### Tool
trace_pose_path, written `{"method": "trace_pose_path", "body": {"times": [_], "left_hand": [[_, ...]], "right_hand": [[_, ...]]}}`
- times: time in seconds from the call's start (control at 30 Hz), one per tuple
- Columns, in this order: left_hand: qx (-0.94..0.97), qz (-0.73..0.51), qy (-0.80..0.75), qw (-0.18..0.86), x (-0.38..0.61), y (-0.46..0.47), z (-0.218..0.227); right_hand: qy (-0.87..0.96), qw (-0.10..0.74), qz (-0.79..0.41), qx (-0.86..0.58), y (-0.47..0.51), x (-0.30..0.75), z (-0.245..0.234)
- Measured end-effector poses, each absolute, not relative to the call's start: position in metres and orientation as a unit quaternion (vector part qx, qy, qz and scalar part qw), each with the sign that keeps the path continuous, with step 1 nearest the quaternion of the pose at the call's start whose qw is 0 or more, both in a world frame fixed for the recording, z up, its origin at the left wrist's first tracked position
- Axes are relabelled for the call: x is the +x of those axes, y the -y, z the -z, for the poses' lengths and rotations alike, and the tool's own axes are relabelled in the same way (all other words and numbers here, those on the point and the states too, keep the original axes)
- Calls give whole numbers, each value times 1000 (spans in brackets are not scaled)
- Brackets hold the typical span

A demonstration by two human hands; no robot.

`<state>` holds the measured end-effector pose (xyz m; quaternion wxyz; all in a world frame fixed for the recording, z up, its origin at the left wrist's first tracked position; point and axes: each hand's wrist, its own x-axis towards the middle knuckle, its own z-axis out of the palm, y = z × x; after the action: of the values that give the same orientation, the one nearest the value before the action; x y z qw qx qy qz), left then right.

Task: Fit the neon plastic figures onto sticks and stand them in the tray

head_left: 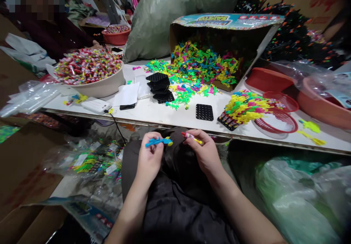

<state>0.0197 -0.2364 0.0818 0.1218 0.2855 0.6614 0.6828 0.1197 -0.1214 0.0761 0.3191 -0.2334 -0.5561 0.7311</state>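
Note:
Above my lap, my left hand (150, 156) pinches a small blue plastic figure (157, 141) with a yellow piece (170, 141) at its right end. My right hand (204, 151) is closed on a small red-and-yellow tube (193, 138) with a printed wrapper. The two pieces are apart, a short gap between them. On the table ahead lies a black tray with rows of holes (204, 112). Right of it, another black tray (226, 122) is packed with upright wrapped tubes topped by coloured figures (244, 107).
A tipped carton (260, 48) spills coloured figures (203, 65) onto the table. A stack of black trays (159, 87) stands beside them. At left is a basin (104, 81) of wrapped tubes. Red baskets (276, 121) sit at right. Another person (55, 32) sits across at far left.

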Motion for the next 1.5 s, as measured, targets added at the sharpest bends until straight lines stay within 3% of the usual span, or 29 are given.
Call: {"method": "trace_pose_path", "body": {"times": [0.23,0.7,1.03,1.5], "left_hand": [[263,-775,-550,166,23,242,-79],[248,-798,-517,185,31,244,-85],[266,-791,-518,188,29,245,-80],[278,-763,-539,225,20,246,-72]], "right_hand": [[425,214,-851,-222,146,111,-71],[331,185,-912,-154,162,113,-78],[337,191,-910,-150,160,114,-77],[446,272,-838,-158,158,115,-61]]}}
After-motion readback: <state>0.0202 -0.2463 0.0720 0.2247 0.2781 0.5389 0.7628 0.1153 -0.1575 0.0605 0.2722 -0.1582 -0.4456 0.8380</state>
